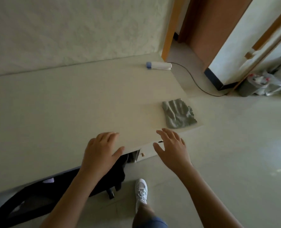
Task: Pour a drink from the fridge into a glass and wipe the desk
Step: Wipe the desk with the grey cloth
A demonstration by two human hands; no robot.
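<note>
A pale desk (70, 104) fills the left and middle of the head view. On its near right corner lies a crumpled grey-green cloth (178, 113). My left hand (102, 150) hovers over the desk's front edge, palm down, fingers apart, holding nothing. My right hand (171, 147) is beside it at the same edge, just below the cloth, also empty with fingers spread. Neither hand touches the cloth. No glass, drink or fridge is in view.
A white power strip with a blue end (158, 65) lies at the desk's far right corner, its black cable (195, 83) trailing over the floor. A dark chair (54, 195) stands under the desk. A doorway (207, 30), a grey bin (251, 84) and my white shoe (141, 191) are to the right.
</note>
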